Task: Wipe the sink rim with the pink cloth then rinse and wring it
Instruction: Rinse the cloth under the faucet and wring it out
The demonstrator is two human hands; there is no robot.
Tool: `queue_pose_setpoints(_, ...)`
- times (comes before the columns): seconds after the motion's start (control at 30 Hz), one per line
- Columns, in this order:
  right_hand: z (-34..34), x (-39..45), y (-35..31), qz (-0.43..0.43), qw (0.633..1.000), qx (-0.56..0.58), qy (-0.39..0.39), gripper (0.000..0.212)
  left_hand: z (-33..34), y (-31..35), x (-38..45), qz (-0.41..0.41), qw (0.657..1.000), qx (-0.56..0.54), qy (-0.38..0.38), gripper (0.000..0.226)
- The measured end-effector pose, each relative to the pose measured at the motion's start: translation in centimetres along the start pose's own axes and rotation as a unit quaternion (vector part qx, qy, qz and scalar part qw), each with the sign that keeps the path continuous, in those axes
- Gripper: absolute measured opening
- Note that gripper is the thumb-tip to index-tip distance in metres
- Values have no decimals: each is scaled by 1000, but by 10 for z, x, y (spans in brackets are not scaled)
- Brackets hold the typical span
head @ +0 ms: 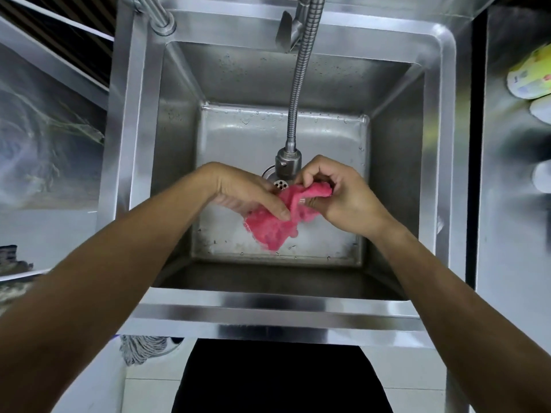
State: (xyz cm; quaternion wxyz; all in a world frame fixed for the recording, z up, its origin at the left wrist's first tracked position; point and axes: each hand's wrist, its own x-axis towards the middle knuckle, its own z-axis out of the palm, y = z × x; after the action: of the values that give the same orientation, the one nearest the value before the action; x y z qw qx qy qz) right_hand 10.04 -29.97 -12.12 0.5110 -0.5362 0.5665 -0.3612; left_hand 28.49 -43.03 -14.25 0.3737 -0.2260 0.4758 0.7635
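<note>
A: How far along is the person?

B: The sink (pixel 438 120) rim carries no cloth now; the pink cloth (pixel 275 225) hangs over the basin just under the tap (pixel 287 165), near the drain (pixel 280 183). So wiping looks done, rinsing or wringing is in hand. No running water can be made out.

A: And the grip?

B: The left hand (pixel 247 192) is closed over the cloth's middle, the right hand (pixel 343 192) pinches its upper end; the rest dangles loose.
</note>
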Motion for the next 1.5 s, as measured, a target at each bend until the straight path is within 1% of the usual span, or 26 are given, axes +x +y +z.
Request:
queue_pose_setpoints(0.07,4,-4,5,10,1000,1,7,28,4,3,10,-25,999,17,-9,37)
queue_pose_setpoints(0.1,3,-6,8,34,999,-1,-10,31,6,4,13,-35,998,38,19,28)
queue_pose_setpoints(0.17,-8,-12,11,123,988,14,-97,42,13,7,13,-34,983,147,107,10)
queue_pose_setpoints(0.2,-17,-14,12,180,971,50,-148,52,15,7,10,-26,962,227,151,11)
queue_pose_setpoints(0.27,-33,-12,16,273,931,151,-188,78,22,9,4,-7,900,377,219,23)
queue_pose_setpoints(0.33,-41,-4,25,317,910,172,-203,100,29,10,0,41,826,495,265,29)
queue_pose_setpoints(0.4,-34,5,34,339,877,188,-283,110,33,9,-1,115,752,581,290,29)
queue_pose_setpoints(0.47,-19,13,41,349,822,249,-374,111,33,10,-2,187,688,626,315,28)
queue_pose_setpoints(0.53,-6,19,43,321,784,299,-439,106,31,8,-2,242,621,665,337,23)
queue_pose_setpoints(0.57,-2,21,43,309,772,322,-452,98,29,5,-2,254,585,685,350,22)
queue_pose_setpoints(0.63,4,25,37,319,756,349,-453,73,27,-2,-3,238,530,718,384,25)
queue_pose_setpoints(0.67,6,26,33,332,761,336,-445,58,27,-5,-3,221,507,729,402,27)
queue_pose_setpoints(0.7,8,26,27,343,777,305,-431,42,28,-7,-3,201,492,740,412,29)
queue_pose_setpoints(0.73,10,25,22,350,801,257,-413,32,32,-8,-2,172,487,749,414,30)
queue_pose_setpoints(0.77,12,26,16,357,827,192,-391,28,36,-7,0,136,500,751,410,29)
queue_pose_setpoints(0.8,13,26,10,359,852,104,-367,30,40,-6,2,88,534,740,400,27)
queue_pose_setpoints(0.83,15,27,4,354,871,-8,-339,31,42,-5,5,35,577,717,390,26)
queue_pose_setpoints(0.9,20,28,-4,313,884,-217,-271,29,42,-1,10,-35,667,640,380,22)
queue_pose_setpoints(0.97,26,28,-7,266,885,-315,-215,20,39,5,14,-61,739,551,382,10)
queue_pose_setpoints(1.03,29,29,-5,216,874,-400,-173,8,32,10,18,-88,789,471,384,12)
queue_pose_setpoints(1.1,31,30,2,152,848,-486,-147,24,29,12,23,-102,826,410,373,15)
queue_pose_setpoints(1.2,34,28,11,96,824,-537,-150,31,30,4,33,-84,891,302,329,17)
queue_pose_setpoints(1.27,38,23,21,80,813,-552,-168,29,32,-8,42,-77,922,235,299,17)
queue_pose_setpoints(1.37,42,21,34,74,798,-572,-171,25,33,-19,51,-79,935,199,284,18)
queue_pose_setpoints(1.43,42,21,36,76,804,-570,-152,25,31,-20,50,-65,936,191,289,19)
queue_pose_setpoints(1.5,37,16,31,69,820,-553,-132,26,30,-18,36,-43,948,156,273,16)
